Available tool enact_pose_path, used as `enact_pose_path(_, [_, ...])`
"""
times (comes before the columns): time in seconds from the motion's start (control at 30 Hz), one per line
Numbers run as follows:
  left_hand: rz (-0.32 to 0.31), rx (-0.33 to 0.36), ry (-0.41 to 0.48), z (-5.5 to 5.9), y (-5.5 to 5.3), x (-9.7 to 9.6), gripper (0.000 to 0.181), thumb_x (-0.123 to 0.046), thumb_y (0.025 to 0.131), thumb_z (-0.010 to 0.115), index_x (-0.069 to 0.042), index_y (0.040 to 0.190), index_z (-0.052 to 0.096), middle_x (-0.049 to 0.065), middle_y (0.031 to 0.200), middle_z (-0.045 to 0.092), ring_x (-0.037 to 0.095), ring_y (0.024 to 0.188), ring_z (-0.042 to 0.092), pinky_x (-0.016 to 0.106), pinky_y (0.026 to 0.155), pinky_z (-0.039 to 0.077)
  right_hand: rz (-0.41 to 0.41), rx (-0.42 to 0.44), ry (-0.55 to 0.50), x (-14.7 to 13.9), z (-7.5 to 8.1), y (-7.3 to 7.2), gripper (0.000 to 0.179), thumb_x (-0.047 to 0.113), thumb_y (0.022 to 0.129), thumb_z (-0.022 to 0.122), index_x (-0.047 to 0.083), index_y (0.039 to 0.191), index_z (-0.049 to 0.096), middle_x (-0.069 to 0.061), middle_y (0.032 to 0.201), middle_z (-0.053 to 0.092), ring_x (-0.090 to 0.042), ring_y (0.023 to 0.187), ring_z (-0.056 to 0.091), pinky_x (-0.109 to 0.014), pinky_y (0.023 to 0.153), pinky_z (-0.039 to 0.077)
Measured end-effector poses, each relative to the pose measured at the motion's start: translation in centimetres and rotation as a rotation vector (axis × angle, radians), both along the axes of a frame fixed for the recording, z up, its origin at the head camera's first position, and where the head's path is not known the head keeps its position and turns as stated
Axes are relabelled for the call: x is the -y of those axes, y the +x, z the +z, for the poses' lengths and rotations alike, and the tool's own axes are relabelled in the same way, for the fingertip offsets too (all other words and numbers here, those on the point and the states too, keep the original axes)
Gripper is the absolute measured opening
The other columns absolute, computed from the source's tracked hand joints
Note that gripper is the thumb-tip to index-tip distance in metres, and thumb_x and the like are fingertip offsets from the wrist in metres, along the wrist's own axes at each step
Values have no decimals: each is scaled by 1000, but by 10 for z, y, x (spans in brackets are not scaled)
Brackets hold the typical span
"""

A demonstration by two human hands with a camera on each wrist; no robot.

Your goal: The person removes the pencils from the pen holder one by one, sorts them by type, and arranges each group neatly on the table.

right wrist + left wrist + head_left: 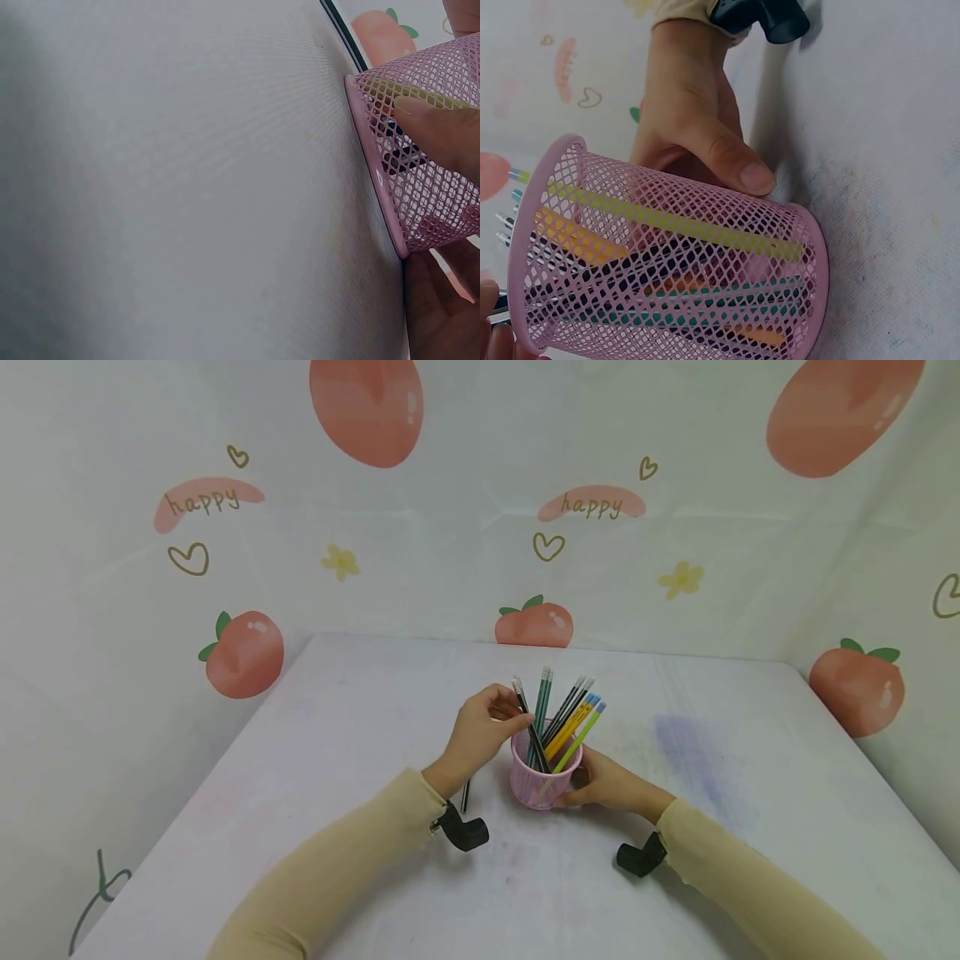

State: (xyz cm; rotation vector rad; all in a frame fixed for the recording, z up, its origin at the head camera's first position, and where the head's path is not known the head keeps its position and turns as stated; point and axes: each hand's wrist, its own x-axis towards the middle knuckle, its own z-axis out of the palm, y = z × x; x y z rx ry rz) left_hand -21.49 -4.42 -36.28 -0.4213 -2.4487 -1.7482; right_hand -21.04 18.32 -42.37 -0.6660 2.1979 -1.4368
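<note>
A pink mesh pencil cup (536, 787) stands upright on the table, with several pencils leaning in it: black, dark green, yellow-orange and a lime green pencil (581, 739). At the cup's rim, my left hand (480, 727) pinches a black pencil (534, 735) near its upper end, while its lower part is inside the cup. My right hand (611, 785) grips the cup from the right side, its thumb (431, 131) pressed on the mesh and the fingers around the other side. Left fingertips (499, 341) show at the edge of the left wrist view.
A dark pencil (466, 795) lies on the white table left of the cup, partly hidden by the left wrist. Black wrist devices (465, 831) hang below both sleeves. Behind the table rises a white backdrop (450, 560) printed with fruit and hearts.
</note>
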Motion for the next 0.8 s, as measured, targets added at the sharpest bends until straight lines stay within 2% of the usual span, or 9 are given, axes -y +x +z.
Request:
enact_pose_path(0.17, [-13, -13, -10, 1, 1, 0, 18, -15, 85, 75, -6, 96, 63, 8, 93, 68, 18, 86, 65, 29, 79, 56, 6, -9, 0, -1, 0, 0, 96, 11, 79, 80, 3, 151, 18, -21, 150, 37, -38, 132, 42, -58, 112, 28])
enact_pose_path(0.37, [-9, -34, 16, 5, 1, 3, 17, -12, 86, 74, -4, 96, 62, 9, 91, 68, 18, 86, 65, 30, 83, 56, 10, -25, 3, -1, -1, -1, 95, 11, 79, 80, 2, 151, 19, -21, 149, 38, -38, 133, 41, -58, 113, 27])
enact_pose_path(0.5, [1, -49, 33, 10, 1, 8, 18, -11, 86, 73, -3, 97, 62, 11, 92, 68, 19, 86, 65, 31, 83, 55, 7, -38, 14, -1, -1, -2, 93, 11, 79, 80, 1, 150, 21, -22, 148, 39, -39, 134, 40, -59, 113, 26])
enact_pose_path(0.6, [11, -36, 62, 17, 0, 12, 18, -11, 87, 73, -3, 98, 62, 11, 93, 68, 19, 87, 65, 28, 81, 55, 8, -46, 26, -1, -1, -2, 91, 12, 79, 80, 0, 149, 22, -22, 148, 40, -40, 134, 39, -59, 113, 26])
enact_pose_path(0.67, [4, -21, 121, 22, -1, 16, 19, -9, 87, 72, -2, 100, 61, 11, 93, 67, 21, 86, 67, 27, 80, 56, 10, -46, 24, -1, -1, -2, 91, 11, 79, 80, -1, 148, 22, -23, 147, 40, -40, 135, 38, -59, 113, 26])
enact_pose_path(0.8, [-30, 4, 294, 35, -5, 23, 20, 0, 87, 69, 4, 102, 58, 9, 91, 62, 17, 80, 69, 30, 79, 59, 8, -35, 15, -1, -1, -1, 90, 10, 79, 79, -1, 148, 23, -23, 148, 38, -41, 137, 35, -58, 114, 24])
